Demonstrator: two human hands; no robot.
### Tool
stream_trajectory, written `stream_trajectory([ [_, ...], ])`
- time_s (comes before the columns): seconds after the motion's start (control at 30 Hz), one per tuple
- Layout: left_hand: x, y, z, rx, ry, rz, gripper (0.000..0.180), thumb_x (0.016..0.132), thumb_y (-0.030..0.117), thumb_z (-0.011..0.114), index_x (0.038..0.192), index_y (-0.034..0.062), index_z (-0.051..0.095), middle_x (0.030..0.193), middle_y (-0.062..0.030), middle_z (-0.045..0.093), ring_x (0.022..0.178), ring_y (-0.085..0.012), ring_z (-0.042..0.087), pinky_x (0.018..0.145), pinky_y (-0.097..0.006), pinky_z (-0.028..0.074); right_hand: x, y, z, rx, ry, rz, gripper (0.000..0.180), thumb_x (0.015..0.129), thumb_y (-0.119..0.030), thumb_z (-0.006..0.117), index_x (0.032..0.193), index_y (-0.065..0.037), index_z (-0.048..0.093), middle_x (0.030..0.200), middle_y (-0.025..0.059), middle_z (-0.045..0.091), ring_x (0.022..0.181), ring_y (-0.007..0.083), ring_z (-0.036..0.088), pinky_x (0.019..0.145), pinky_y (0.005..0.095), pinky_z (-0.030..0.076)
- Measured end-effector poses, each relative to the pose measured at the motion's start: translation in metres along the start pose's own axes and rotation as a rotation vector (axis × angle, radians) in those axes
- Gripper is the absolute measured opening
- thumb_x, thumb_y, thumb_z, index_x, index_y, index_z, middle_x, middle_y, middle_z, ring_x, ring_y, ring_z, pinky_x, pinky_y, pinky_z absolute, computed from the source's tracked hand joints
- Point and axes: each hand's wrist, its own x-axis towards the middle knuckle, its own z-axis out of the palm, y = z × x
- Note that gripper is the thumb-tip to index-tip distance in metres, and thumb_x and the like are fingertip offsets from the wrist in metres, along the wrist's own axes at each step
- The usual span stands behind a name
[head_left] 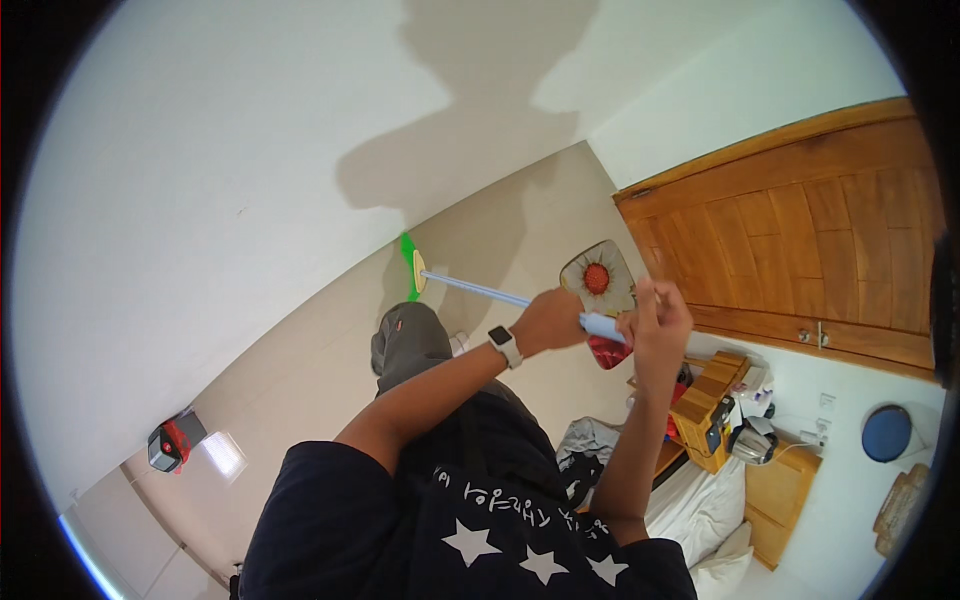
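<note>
In the head view, a long light-blue pole (500, 295) with a green, cream-centred head (411, 266) is gripped by both hands. The left hand (548, 322) is closed around the shaft; from it the pole runs toward ten o'clock, the head lying against the white wall (200, 200). The right hand (657, 330), at three o'clock of the left, is closed on the thicker handle end. A wooden door (800, 250) is seen at two o'clock. No container's contents can be made out.
</note>
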Motion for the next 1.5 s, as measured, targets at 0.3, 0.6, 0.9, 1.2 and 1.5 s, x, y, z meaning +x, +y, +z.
stream_trajectory([
  [0.3,-0.036,0.059,-0.031,-0.07,-0.02,0.286,0.044,0.088,0.031,0.058,0.053,0.0049,0.058,0.055,-0.0178,0.057,0.055,-0.0385,0.06,0.051,-0.046,0.046,-0.106,-0.051,0.002,-0.147,0.154,-0.215,0.012,0.096,-0.008,0.061,0.089,-0.001,0.054,0.059,0.0023,0.057,0.051,0.0047,0.051,0.05,0.0181,0.037],
  [0.6,-0.027,-0.075,0.019,-0.305,-0.002,0.348,0.017,0.07,0.019,0.071,0.07,0.0046,0.062,0.07,-0.0181,0.063,0.069,-0.0378,0.062,0.057,-0.044,0.046,-0.066,0.08,0.08,-0.425,0.098,-0.358,0.017,0.093,-0.013,0.067,0.088,0.001,0.058,0.065,0.0063,0.063,0.055,0.0032,0.053,0.048,0.0215,0.039],
  [0.9,-0.144,-0.139,-0.052,-0.314,0.065,0.167,0.014,0.073,0.019,0.07,0.067,0.0074,0.063,0.065,-0.0159,0.065,0.063,-0.0372,0.063,0.059,-0.046,0.049,-0.127,0.086,0.186,-0.293,-0.086,-0.133,0.022,0.096,-0.019,0.064,0.087,0.0,0.057,0.057,0.0031,0.061,0.051,0.0022,0.048,0.048,0.0211,0.034],
  [1.2,-0.262,-0.137,-0.112,-0.085,0.031,-0.043,0.043,0.09,0.031,0.06,0.059,0.0004,0.062,0.064,-0.0247,0.061,0.063,-0.0434,0.061,0.063,-0.051,0.051,-0.201,0.072,0.229,-0.077,-0.149,0.015,0.021,0.096,-0.017,0.064,0.086,0.0,0.056,0.056,0.0024,0.059,0.05,0.002,0.046,0.045,0.0218,0.031],
  [1.5,-0.336,-0.048,-0.166,-0.035,-0.011,0.144,0.049,0.091,0.034,0.058,0.052,0.0045,0.06,0.055,-0.0196,0.058,0.053,-0.0407,0.058,0.056,-0.048,0.048,-0.311,-0.01,0.214,-0.153,-0.138,-0.145,0.016,0.098,-0.012,0.061,0.089,0.0,0.053,0.058,0.0008,0.056,0.05,0.004,0.05,0.048,0.0196,0.037],
])
